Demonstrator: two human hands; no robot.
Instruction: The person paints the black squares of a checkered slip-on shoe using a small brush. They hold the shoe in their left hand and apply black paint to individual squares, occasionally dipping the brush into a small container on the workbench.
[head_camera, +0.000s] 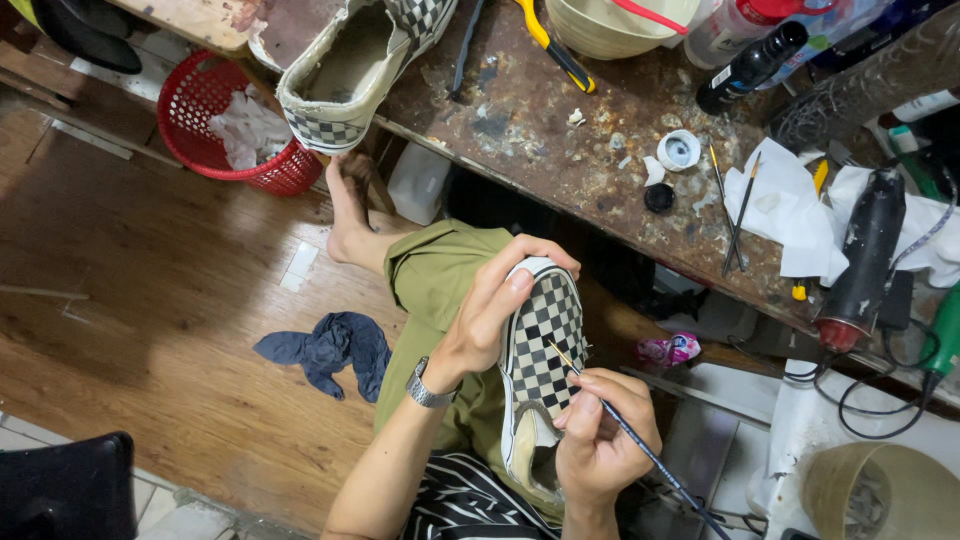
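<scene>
A stained, paint-flecked wooden surface (540, 130) is running across the top, carrying a second checkered shoe (350, 70), a cream bowl (600, 25), a dark bottle (750, 65), a white cap (679, 150), spare brushes (735, 215), white cloth (785, 205) and a black heat gun (865, 260). Below it, wooden floor (150, 300) is spreading out, with a red basket (215, 125) of scraps and a blue rag (330, 350) lying on it.

Over the lap, the left hand (490, 310) is wrapping around the toe of the checkered shoe (540, 360), thumb on the rubber rim, fingers curled over the top: a firm grip, clamped on the shoe. The right hand (600, 440) is pinching a thin paintbrush (620, 425), fingers pressed together on the handle, the tip resting on the checkered upper.

The shoe is sitting tilted, toe up, just under the surface's front edge. Left of the knee the floor is giving open room; to the right, cables and a bucket (880, 490) are crowding close.
</scene>
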